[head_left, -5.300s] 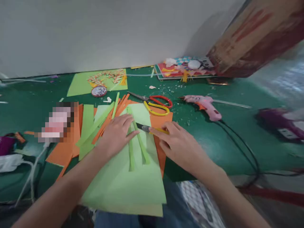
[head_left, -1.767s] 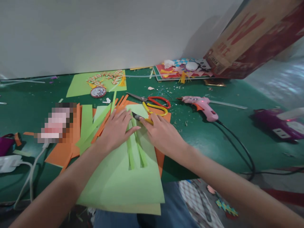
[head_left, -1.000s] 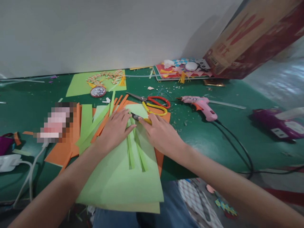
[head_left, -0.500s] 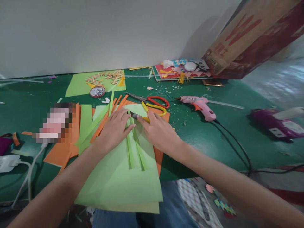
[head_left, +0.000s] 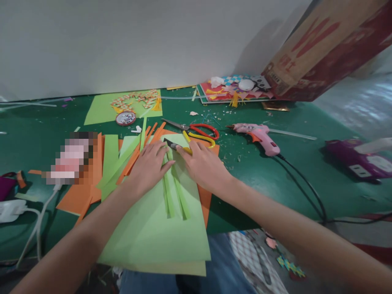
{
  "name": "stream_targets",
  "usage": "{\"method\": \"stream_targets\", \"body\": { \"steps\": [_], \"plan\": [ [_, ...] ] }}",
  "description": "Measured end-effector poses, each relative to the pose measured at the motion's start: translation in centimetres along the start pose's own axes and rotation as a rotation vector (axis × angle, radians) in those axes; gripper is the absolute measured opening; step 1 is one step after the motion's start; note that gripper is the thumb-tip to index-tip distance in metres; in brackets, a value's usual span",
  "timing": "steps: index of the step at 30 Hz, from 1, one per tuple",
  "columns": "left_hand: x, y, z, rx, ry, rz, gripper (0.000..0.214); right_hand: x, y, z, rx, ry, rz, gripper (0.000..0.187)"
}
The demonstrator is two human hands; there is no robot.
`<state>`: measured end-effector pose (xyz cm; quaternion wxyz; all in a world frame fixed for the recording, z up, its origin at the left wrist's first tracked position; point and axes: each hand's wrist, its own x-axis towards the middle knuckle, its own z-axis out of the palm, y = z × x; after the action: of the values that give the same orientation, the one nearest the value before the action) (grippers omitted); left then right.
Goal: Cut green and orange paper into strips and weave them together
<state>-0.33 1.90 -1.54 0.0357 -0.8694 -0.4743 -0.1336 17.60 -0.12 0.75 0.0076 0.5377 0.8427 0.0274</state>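
Beyond left hand (head_left: pixel 150 163), flat on green strips (head_left: pixel 168 200), and right hand (head_left: pixel 204 165), around a cutter (head_left: pixel 172 145): a dish (head_left: pixel 126 124) of beads (head_left: pixel 125 118), perhaps.

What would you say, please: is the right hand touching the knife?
Touching: the head view shows the right hand gripping the knife behind its blade.

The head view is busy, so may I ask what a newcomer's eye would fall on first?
Probably the knife in the right hand, its dark blade close to the left hand, which lies over green paper at the centre. Next, perhaps the pink glue gun, right of the scissors, and the paper bag at the upper right.
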Motion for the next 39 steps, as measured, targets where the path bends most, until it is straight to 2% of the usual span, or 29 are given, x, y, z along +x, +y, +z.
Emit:
{"method": "stream_targets", "body": {
  "steps": [6,9,12,16,19,21,24,26,30,35,39],
  "plan": [
    [-0.2,0.1,-0.3,-0.027,0.013,-0.021,0.034,-0.4,0.1,-0.2,-0.018,0.009,0.056,0.053],
    [-0.4,-0.1,-1.0,-0.042,0.073,-0.061,0.029,-0.7,0.4,0.1,-0.02,0.054,0.108,0.054],
    [-0.6,-0.6,-1.6,-0.069,0.152,-0.072,0.026,-0.9,0.9,0.5,-0.01,0.141,0.102,0.051],
    [-0.8,-1.1,-1.9,-0.078,0.17,-0.041,0.026,-1.5,1.1,0.6,-0.01,0.357,0.006,0.041],
    [-1.0,-1.2,-2.0,-0.053,0.147,-0.02,0.024,-2.5,0.6,0.4,0.034,0.475,-0.179,0.034],
    [-1.0,-1.3,-2.3,-0.032,0.17,-0.058,0.024,-3.3,-0.1,0.5,0.093,0.463,-0.314,0.032],
    [-0.9,-1.6,-2.7,0.027,0.227,-0.206,0.024,-4.0,-1.2,1.0,0.152,0.438,-0.395,0.03],
    [-0.9,-1.8,-2.8,0.06,0.194,-0.27,0.02,-4.0,-1.8,1.4,0.151,0.399,-0.385,0.031],
    [-1.0,-2.0,-2.7,0.09,0.147,-0.267,0.014,-3.2,-2.8,1.7,0.157,0.351,-0.362,0.04],
    [-1.1,-2.1,-3.0,0.114,0.16,-0.279,0.017,-2.9,-3.3,1.4,0.241,0.391,-0.37,0.041],
    [-1.0,-2.3,-3.4,0.133,0.123,-0.351,0.018,-3.1,-3.2,1.5,0.325,0.406,-0.456,0.036]
  ]
}}
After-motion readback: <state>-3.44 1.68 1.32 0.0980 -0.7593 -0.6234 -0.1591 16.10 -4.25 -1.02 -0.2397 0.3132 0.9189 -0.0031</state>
